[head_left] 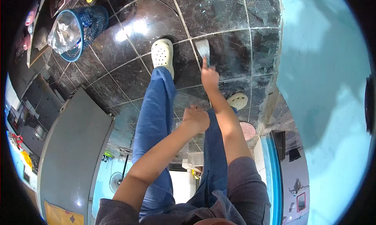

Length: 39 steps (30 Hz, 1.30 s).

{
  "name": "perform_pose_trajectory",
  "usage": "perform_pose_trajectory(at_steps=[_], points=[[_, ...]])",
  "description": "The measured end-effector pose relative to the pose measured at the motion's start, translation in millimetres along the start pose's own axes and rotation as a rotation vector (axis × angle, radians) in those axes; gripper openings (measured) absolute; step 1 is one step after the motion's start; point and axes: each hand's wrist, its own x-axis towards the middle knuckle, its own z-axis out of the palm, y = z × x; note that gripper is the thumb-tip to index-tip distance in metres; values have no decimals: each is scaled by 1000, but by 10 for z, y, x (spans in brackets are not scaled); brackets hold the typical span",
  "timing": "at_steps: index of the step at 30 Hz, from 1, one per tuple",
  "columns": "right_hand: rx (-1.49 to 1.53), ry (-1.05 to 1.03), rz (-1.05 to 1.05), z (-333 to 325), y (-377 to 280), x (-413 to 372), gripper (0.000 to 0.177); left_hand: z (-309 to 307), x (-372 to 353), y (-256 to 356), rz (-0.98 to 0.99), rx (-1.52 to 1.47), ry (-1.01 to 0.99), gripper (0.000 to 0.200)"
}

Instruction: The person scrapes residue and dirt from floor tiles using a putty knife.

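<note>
My right hand point(210, 77) is closed around the handle of a scraper point(203, 48). Its index finger stretches along the tool toward the broad, pale blade, which lies at the dark tiled floor point(223, 64) beside a light grout line. My left hand point(196, 118) is curled in at my right knee, apart from the scraper; whether it holds anything is hidden. A cream clog point(162, 54) on my left foot stands flat to the left of the blade. The other clog point(238, 101) shows partly behind my right forearm.
Upper left, a blue mesh wastebasket point(94, 23) with a clear plastic liner lies tilted in view. A light blue wall point(325, 68) rises on the right. At left stands a large grey panel point(72, 146). A pinkish round object point(247, 130) lies near the wall's foot.
</note>
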Motion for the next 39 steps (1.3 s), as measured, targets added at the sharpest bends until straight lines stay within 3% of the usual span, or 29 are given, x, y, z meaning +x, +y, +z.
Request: perform_pose_trajectory(at_steps=[1,3,7,8,11,13,15,18,21,24,27,29,31,35,37,39], points=[[0,9,-6,-20,17,-96,66,-13,-6,-6,-23,-5,28,38],[-83,-229,106,-81,90,-429,65,4,2,33,-36,-13,63,35],[5,-132,65,-171,-52,-128,63,303,85,42,4,94,35,43],[4,4,24,-87,-67,35,61,364,103,38,-2,97,43,43],[-44,-8,37,-255,-41,267,58,154,67,-52,-33,127,-38,42],[-47,-86,22,-255,270,-136,63,134,31,-99,-58,110,20,41],[-99,-101,9,302,847,-698,69,93,13,-98,-75,84,85,40],[-124,-155,11,509,1331,-1131,70,127,29,-34,-67,96,11,38],[-121,-26,62,153,1099,-687,61,259,20,27,-17,107,18,38],[-76,192,18,-97,697,137,55,180,9,55,-10,170,-133,37],[-80,124,42,0,722,-189,56,49,-42,5,-66,86,2,37],[-142,-100,-5,363,968,-698,57,-15,-78,-8,-38,86,2,38],[-154,-172,2,395,974,-978,61,112,-53,4,-28,141,0,39],[-25,-92,-65,192,332,-397,59,173,-60,41,-6,110,-132,43],[-31,74,-117,23,-180,111,58,162,-79,32,3,82,-96,42],[-72,33,-85,-266,-630,469,54,157,-113,-38,15,53,-57,41]])
